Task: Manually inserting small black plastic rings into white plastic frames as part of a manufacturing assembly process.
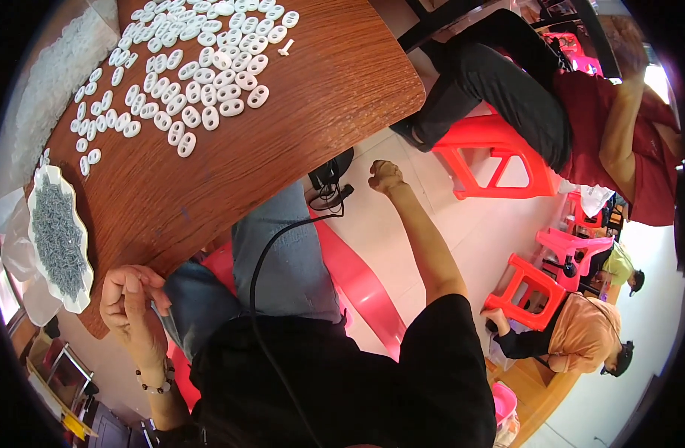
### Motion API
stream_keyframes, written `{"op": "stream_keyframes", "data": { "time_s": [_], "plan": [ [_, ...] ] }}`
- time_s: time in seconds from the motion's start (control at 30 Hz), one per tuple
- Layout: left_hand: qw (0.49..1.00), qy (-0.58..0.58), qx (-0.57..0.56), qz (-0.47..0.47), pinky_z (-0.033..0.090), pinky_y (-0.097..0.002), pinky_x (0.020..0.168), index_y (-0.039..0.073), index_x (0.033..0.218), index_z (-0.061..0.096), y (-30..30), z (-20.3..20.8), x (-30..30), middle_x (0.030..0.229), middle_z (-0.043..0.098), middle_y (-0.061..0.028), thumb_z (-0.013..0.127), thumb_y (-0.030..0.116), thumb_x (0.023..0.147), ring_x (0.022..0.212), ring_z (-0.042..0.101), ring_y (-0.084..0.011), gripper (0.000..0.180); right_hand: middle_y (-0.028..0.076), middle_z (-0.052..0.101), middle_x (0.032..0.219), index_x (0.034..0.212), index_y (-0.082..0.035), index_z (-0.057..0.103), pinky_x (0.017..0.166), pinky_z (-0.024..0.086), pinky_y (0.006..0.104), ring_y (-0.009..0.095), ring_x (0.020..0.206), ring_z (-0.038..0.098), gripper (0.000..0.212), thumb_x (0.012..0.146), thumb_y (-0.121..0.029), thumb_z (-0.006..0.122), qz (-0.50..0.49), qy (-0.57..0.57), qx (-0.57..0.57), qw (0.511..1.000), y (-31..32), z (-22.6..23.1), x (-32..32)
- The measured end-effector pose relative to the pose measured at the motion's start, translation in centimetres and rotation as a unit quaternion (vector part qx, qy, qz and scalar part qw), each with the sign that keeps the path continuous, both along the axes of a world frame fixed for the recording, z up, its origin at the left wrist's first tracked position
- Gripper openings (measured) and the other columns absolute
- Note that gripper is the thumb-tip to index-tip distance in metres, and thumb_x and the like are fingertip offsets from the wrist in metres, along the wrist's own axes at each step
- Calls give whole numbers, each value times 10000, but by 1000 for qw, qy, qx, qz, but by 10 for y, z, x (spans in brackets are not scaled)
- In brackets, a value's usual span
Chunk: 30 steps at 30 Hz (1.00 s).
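My left hand is at the table's near left edge, its fingers curled together; whatever they may hold is hidden or too small to name. Beside it lies a white scallop-edged dish full of small grey screws. My right hand hangs over the floor to the right of my knees, closed, its inside out of sight. Many white oval plastic pieces with two holes are spread over the brown wooden table. A small white T-shaped piece lies apart on their right.
A clear plastic bag of white pieces stands along the table's left side. A black cable runs over my lap. To the right, a person in dark red sits on a red plastic stool. More stools and people are farther back.
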<state>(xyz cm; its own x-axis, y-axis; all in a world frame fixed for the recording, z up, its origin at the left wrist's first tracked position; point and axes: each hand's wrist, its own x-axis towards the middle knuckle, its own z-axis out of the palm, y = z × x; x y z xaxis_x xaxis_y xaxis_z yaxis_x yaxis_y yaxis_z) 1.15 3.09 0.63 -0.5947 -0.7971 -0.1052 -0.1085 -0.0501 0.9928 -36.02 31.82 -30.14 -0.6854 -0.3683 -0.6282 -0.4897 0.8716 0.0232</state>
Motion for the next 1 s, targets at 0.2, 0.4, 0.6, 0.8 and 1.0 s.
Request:
{"op": "stream_keyframes", "data": {
  "time_s": [0.2,0.4,0.6,0.8,1.0],
  "plan": [
    [999,26,44,-7,380,-201,493,13,859,522,-1,2,5,811,599,-118,486,180,983,558,504,-95,211,82,697,1000,889,-144,714,818,533,334,259,887,677,175,742,-158,621,13,-15,-39,999,7,53,5],
    [999,10,25,-33,393,-205,519,13,870,532,6,17,13,825,605,-125,515,154,962,582,508,-102,169,117,713,885,936,-31,666,730,529,327,216,799,686,194,749,-82,654,-77,-29,-256,963,4,150,12],
    [998,9,23,-57,414,-201,550,3,891,548,7,23,8,860,611,-122,530,122,953,613,521,-100,136,77,688,884,966,0,624,657,479,213,121,810,656,97,873,-29,630,-213,-101,-543,806,-38,289,59],
    [996,-13,15,-86,415,-202,577,21,901,567,12,32,5,851,612,-82,509,139,963,631,518,-85,145,42,662,830,950,-13,630,633,457,206,80,768,618,118,876,-94,672,-139,-187,-648,725,-91,335,110],
    [990,-41,60,-124,435,-197,621,15,943,596,12,39,-11,853,651,-58,529,155,961,688,552,-73,156,23,646,822,979,1,638,627,437,194,57,725,563,103,885,-39,641,-76,-337,-587,732,-130,358,162]
  ]
}}
